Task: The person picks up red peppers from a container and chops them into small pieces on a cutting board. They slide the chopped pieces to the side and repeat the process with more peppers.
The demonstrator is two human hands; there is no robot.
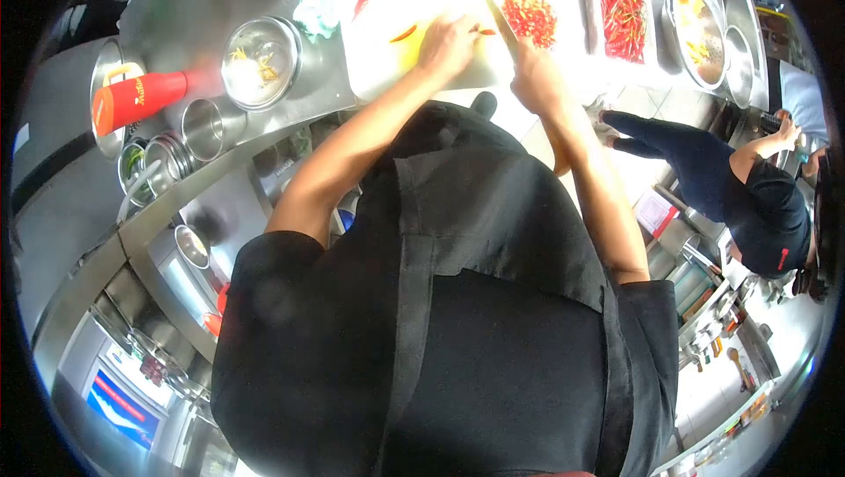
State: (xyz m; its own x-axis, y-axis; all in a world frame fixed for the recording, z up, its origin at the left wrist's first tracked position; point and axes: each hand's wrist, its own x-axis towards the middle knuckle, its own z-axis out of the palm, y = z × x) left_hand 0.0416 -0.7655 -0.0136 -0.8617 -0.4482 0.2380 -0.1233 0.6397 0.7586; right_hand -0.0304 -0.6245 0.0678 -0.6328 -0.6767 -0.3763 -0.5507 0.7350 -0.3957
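My right hand is wrapped round the handle of a kitchen knife, its blade pointing away from me over a white cutting board. To the left of the blade, my left hand is closed, fingertips pressed down on a red chili; only the chili's end shows. Another chili lies on the board, left of my left hand. Just right of the knife is a heap of chopped red chili. Glare washes out the far part of the board.
A tray of whole red chilies stands right, beside a steel bowl. On the left are another steel bowl, a red bottle and a crumpled pale cloth. A co-worker stands at the far right.
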